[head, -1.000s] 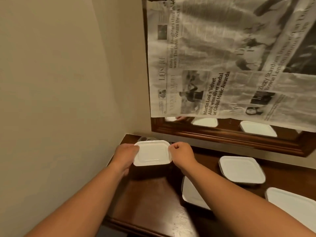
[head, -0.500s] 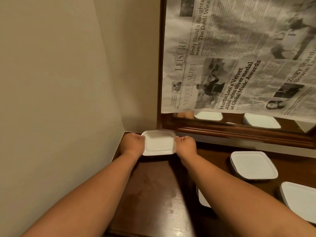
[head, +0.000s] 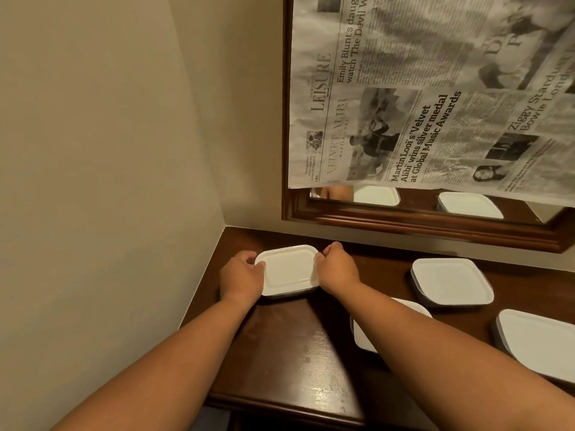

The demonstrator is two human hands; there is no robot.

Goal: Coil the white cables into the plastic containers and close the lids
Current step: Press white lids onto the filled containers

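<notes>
Four white-lidded plastic containers on a dark wooden tabletop [head: 295, 353], every lid on. Furthest left, the corner container [head: 287, 270], set at the back left of the top, near the beige wall [head: 109, 150] and just beside neither of the others. Grasped from both sides: on its left edge by the left hand [head: 241, 275], fingers curled round the rim with the thumb on the lid's edge; on its right edge by the right hand [head: 337, 269], fingers likewise curled round the rim, knuckles up. Cannot tell whether its base touches the wood. Well apart to the right, the second container [head: 451, 281]. Nearer the front, partly hidden under the right forearm, the third container [head: 362, 340]. Cut off by the right edge of the view, the fourth container [head: 541, 340]. Behind them, a wood-framed mirror [head: 404, 223], mostly covered by a hanging newspaper sheet [head: 404, 104], with two white lids reflected in the uncovered strip below the paper.
</notes>
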